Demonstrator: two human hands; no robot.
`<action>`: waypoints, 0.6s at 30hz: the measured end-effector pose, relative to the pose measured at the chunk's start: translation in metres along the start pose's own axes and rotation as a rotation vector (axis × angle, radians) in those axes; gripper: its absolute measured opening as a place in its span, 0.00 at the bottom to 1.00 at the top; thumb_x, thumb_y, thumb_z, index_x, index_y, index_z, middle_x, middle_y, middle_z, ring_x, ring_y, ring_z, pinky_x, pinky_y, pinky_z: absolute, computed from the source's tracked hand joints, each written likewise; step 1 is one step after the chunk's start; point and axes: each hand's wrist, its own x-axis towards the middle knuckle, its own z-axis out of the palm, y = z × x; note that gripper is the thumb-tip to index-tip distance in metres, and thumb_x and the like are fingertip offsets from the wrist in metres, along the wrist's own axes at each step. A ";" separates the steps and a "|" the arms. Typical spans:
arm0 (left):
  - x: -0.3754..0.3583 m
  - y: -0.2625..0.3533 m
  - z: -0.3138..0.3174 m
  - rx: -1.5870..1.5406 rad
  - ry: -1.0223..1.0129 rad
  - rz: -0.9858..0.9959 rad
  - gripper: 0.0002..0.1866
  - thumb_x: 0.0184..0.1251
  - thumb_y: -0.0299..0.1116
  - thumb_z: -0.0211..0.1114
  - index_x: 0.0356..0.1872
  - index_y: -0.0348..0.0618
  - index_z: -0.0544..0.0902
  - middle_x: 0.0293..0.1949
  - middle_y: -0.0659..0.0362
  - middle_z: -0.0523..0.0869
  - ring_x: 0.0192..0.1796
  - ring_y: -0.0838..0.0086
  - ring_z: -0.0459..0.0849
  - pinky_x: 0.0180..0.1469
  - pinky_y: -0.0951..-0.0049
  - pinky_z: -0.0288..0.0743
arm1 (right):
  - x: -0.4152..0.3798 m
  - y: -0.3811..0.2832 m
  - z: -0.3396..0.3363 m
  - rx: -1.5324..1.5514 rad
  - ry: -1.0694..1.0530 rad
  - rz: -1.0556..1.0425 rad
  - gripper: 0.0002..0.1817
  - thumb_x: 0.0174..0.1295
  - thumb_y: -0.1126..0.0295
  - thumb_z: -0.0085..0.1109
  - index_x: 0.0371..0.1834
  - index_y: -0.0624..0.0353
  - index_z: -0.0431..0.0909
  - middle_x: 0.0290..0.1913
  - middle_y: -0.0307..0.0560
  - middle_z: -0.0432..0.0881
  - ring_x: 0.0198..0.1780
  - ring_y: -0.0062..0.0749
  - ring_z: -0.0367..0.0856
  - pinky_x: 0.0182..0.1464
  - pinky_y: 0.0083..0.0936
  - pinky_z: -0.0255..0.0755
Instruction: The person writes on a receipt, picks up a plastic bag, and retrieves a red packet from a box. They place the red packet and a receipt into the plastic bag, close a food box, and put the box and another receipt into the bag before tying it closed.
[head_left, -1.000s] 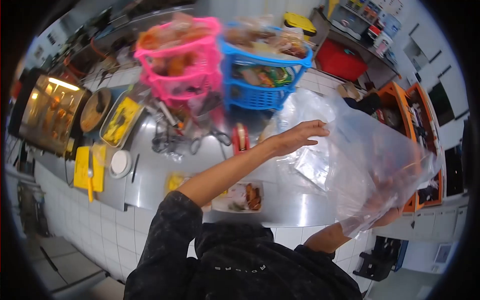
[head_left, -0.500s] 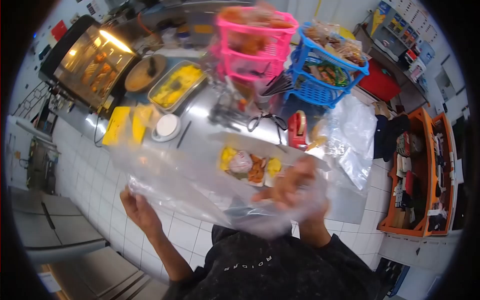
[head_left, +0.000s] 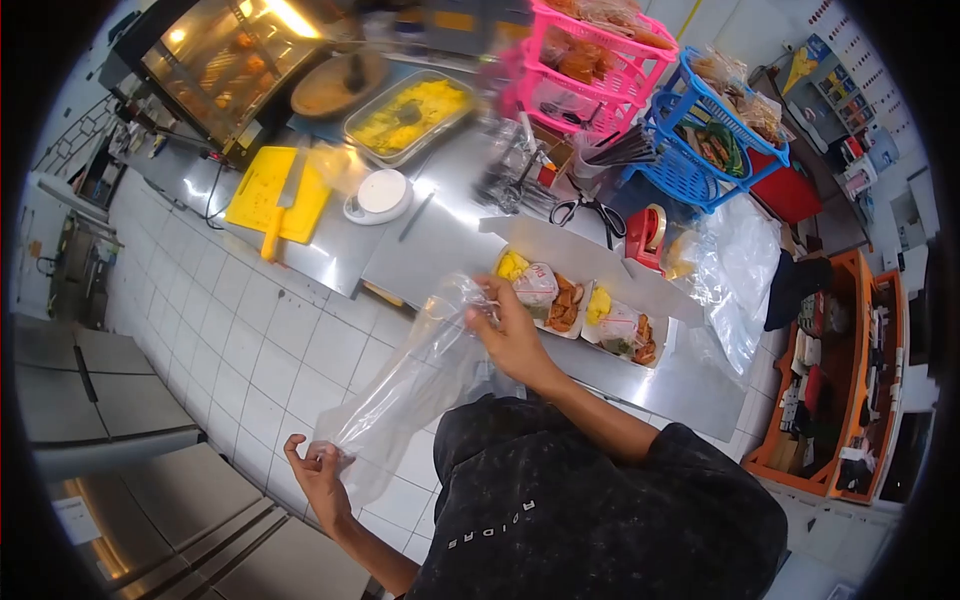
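A clear plastic bag (head_left: 405, 375) stretches slantwise between my two hands, in front of the counter's edge and above the tiled floor. My right hand (head_left: 508, 332) grips its upper end, close to the open food boxes. At the lower end, my left hand (head_left: 322, 482) pinches the plastic between thumb and fingers. On the counter, one open box (head_left: 550, 325) contains yellow food, a wrapped white bundle and browned pieces of meat. Beside it, a second open box (head_left: 625, 352) has similar contents.
Behind the boxes lie scissors (head_left: 590, 210) and a red tape dispenser (head_left: 646, 240). More plastic bags (head_left: 735, 270) lie at right. To the left are a white round-topped device (head_left: 380, 195), a yellow cutting board (head_left: 250, 195) with a knife (head_left: 285, 205), and a tray (head_left: 400, 157) of yellow food.
The bag was spread wide across the boxes and is now drawn into a narrow length left of them. My right hand has moved left, and my left hand is lower. The view has shifted.
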 end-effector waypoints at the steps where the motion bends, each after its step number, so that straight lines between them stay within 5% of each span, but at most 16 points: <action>1: 0.000 0.004 0.010 -0.022 0.033 0.002 0.27 0.60 0.23 0.67 0.56 0.49 0.62 0.37 0.57 0.79 0.33 0.75 0.77 0.42 0.75 0.73 | -0.003 -0.005 0.004 -0.199 0.060 -0.107 0.23 0.63 0.70 0.60 0.60 0.64 0.65 0.51 0.55 0.74 0.53 0.37 0.74 0.53 0.35 0.74; 3: 0.000 0.011 0.029 -0.015 -0.028 -0.026 0.26 0.63 0.25 0.64 0.57 0.48 0.61 0.43 0.54 0.77 0.40 0.70 0.78 0.45 0.67 0.74 | -0.009 -0.022 0.014 -0.596 0.178 -0.316 0.29 0.60 0.68 0.63 0.62 0.64 0.64 0.53 0.57 0.73 0.58 0.44 0.71 0.58 0.37 0.69; 6: 0.010 -0.005 0.042 -0.030 -0.131 0.038 0.28 0.62 0.25 0.64 0.60 0.47 0.61 0.49 0.51 0.74 0.46 0.67 0.77 0.49 0.65 0.74 | -0.034 -0.017 0.026 -0.556 -0.240 -0.434 0.29 0.58 0.63 0.65 0.60 0.63 0.66 0.53 0.60 0.74 0.56 0.52 0.73 0.57 0.42 0.69; 8: 0.009 -0.010 0.065 -0.003 -0.165 0.064 0.29 0.61 0.24 0.65 0.61 0.47 0.61 0.48 0.50 0.75 0.48 0.67 0.76 0.51 0.68 0.73 | -0.045 -0.029 0.035 -0.326 -0.732 0.041 0.28 0.58 0.57 0.64 0.57 0.61 0.69 0.52 0.56 0.76 0.53 0.52 0.76 0.54 0.42 0.70; 11: 0.002 -0.015 0.090 -0.042 -0.189 0.012 0.32 0.57 0.21 0.68 0.61 0.47 0.62 0.47 0.52 0.76 0.48 0.69 0.76 0.51 0.72 0.72 | -0.068 0.001 0.057 -0.350 -0.592 -0.201 0.27 0.57 0.55 0.64 0.53 0.60 0.69 0.43 0.54 0.80 0.45 0.48 0.81 0.46 0.41 0.73; 18: 0.003 -0.011 0.101 0.034 -0.234 0.011 0.33 0.60 0.24 0.68 0.62 0.47 0.59 0.47 0.49 0.77 0.49 0.68 0.77 0.49 0.71 0.72 | -0.057 -0.007 0.043 -0.260 -0.643 -0.035 0.14 0.61 0.60 0.60 0.39 0.61 0.75 0.31 0.55 0.81 0.35 0.53 0.81 0.37 0.42 0.72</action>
